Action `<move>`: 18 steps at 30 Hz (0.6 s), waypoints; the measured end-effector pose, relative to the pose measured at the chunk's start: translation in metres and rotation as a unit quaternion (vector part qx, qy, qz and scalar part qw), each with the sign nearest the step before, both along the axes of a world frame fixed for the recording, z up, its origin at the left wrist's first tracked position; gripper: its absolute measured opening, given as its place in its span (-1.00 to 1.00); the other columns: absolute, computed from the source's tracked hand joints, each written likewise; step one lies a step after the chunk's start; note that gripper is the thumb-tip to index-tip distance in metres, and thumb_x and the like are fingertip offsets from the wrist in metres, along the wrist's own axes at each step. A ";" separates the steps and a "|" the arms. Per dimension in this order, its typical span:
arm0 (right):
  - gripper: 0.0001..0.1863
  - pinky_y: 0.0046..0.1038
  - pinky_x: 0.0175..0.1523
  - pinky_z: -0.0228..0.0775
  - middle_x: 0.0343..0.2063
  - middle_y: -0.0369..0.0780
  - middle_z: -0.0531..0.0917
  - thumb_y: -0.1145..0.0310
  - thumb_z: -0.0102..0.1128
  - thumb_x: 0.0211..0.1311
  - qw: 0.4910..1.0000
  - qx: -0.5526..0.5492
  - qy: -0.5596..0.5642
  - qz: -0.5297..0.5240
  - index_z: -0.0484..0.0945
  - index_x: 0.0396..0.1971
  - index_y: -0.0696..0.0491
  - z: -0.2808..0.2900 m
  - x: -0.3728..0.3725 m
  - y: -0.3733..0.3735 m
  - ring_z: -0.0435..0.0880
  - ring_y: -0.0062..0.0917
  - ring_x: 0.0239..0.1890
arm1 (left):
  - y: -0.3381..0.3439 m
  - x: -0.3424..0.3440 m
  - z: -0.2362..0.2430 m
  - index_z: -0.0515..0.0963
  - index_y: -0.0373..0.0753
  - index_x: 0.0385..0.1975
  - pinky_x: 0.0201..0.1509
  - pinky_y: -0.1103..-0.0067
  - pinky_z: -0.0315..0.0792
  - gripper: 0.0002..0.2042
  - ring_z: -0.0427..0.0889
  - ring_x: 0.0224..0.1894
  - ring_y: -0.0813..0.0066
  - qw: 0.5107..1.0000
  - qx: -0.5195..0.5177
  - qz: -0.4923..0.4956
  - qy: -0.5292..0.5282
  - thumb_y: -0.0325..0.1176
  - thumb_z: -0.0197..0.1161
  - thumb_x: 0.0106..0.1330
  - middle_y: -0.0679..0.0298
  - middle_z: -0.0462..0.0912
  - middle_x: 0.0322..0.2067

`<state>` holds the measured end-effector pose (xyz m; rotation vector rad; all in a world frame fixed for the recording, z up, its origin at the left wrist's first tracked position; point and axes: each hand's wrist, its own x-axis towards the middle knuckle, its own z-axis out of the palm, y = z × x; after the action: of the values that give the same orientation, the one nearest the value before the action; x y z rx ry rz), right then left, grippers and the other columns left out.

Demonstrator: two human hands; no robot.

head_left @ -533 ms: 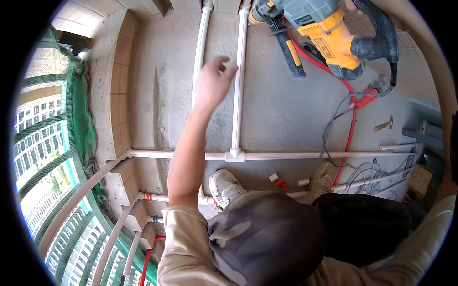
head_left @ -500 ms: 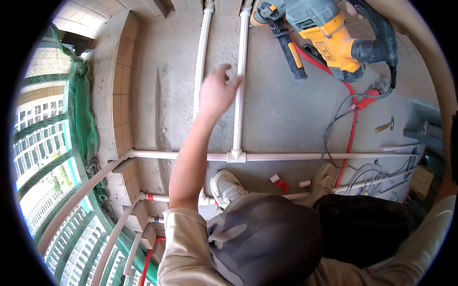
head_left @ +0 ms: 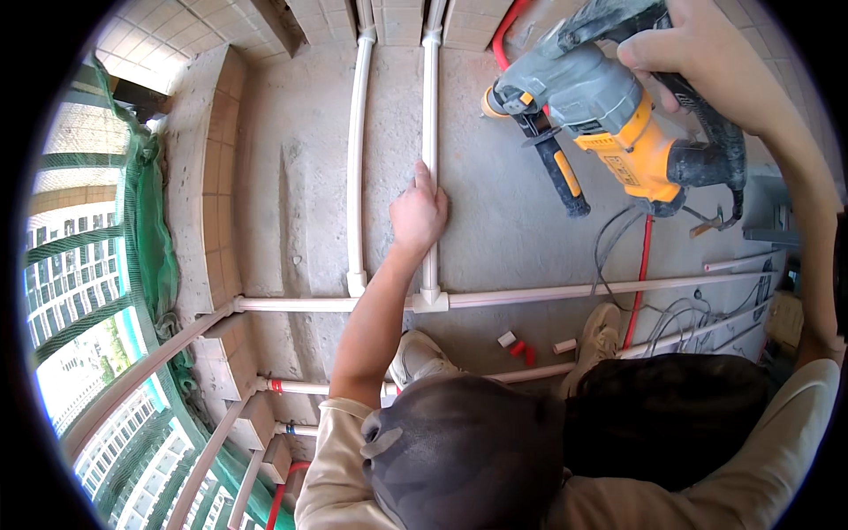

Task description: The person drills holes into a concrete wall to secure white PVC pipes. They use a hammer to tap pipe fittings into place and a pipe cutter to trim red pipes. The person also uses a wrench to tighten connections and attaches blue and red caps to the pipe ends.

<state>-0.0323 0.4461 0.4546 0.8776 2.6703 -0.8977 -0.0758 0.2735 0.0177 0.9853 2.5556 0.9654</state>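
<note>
My left hand (head_left: 419, 212) is over a white pipe (head_left: 430, 115) that runs along the concrete floor. Its index finger is stretched out on or just above this pipe, the other fingers are curled, and nothing shows in them. In my right hand (head_left: 685, 49) is the top handle of a large yellow and grey rotary hammer (head_left: 618, 132). The tool hangs at an angle over the floor, its chuck to the left and its black side handle (head_left: 565, 181) pointing down. Most of my right fingers are behind the handle.
A second white pipe (head_left: 358, 159) lies parallel, and both meet a crosswise pipe (head_left: 530, 294) before my shoes. Near my feet are red and white fittings (head_left: 517, 347). Grey cables (head_left: 680, 318), a red conduit (head_left: 643, 265) and a hammer (head_left: 707, 228) lie right. Green netting (head_left: 155, 212) hangs left.
My left hand has come nearer, and its loosely bent fingers now show the index stretched out. The rotary hammer has shifted lower and right in view, hiding a red connector; more of my right hand shows.
</note>
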 end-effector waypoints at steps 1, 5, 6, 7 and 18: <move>-0.92 -0.54 -0.50 0.35 -0.68 -0.24 0.64 0.51 0.24 0.10 0.999 0.022 0.010 0.049 0.63 -0.49 0.22 -0.010 0.001 0.011 0.56 -0.62 -0.65 | -0.002 0.001 -0.004 0.27 -0.57 0.35 -0.29 0.14 0.60 -0.37 0.72 -0.41 -0.07 1.000 -0.021 -0.007 0.008 -0.31 0.18 0.33 -0.17 0.70 -0.26; -0.92 -0.52 -0.49 0.41 -0.60 -0.21 0.68 0.51 0.32 0.14 0.998 -0.018 -0.012 0.052 0.66 -0.48 0.20 -0.015 -0.014 0.045 0.59 -0.60 -0.63 | 0.002 0.005 -0.003 0.34 -0.53 0.33 -0.27 0.14 0.59 -0.39 0.72 -0.40 -0.10 1.000 0.011 0.015 0.001 -0.28 0.19 0.34 -0.16 0.72 -0.32; -0.92 -0.52 -0.48 0.42 -0.59 -0.21 0.69 0.51 0.34 0.14 0.999 -0.041 -0.022 0.025 0.66 -0.48 0.20 -0.016 -0.020 0.049 0.59 -0.60 -0.62 | 0.003 0.005 -0.003 0.37 -0.50 0.32 -0.26 0.13 0.59 -0.40 0.72 -0.39 -0.13 1.000 0.016 0.026 -0.010 -0.27 0.20 0.34 -0.16 0.72 -0.35; -0.91 -0.50 -0.47 0.47 -0.57 -0.20 0.69 0.50 0.35 0.18 0.997 -0.066 -0.042 -0.002 0.65 -0.47 0.20 -0.019 -0.025 0.054 0.60 -0.59 -0.61 | 0.004 0.006 -0.003 0.39 -0.47 0.31 -0.24 0.11 0.58 -0.42 0.71 -0.38 -0.16 0.999 0.021 0.036 -0.021 -0.25 0.20 0.35 -0.16 0.72 -0.38; -0.97 -0.44 -0.55 0.48 -0.61 -0.21 0.62 0.58 0.21 0.21 0.997 -0.066 -0.021 -0.017 0.60 -0.37 0.19 0.021 -0.059 0.045 0.59 -0.56 -0.63 | 0.001 0.004 -0.002 0.35 -0.42 0.36 -0.26 0.13 0.59 -0.36 0.73 -0.40 -0.09 0.998 0.004 0.057 0.008 -0.23 0.20 0.30 -0.12 0.74 -0.38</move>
<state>-0.0912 0.4909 0.4755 0.9046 2.5338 -1.0396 -0.0717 0.2750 0.0153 0.8600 2.6490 1.0020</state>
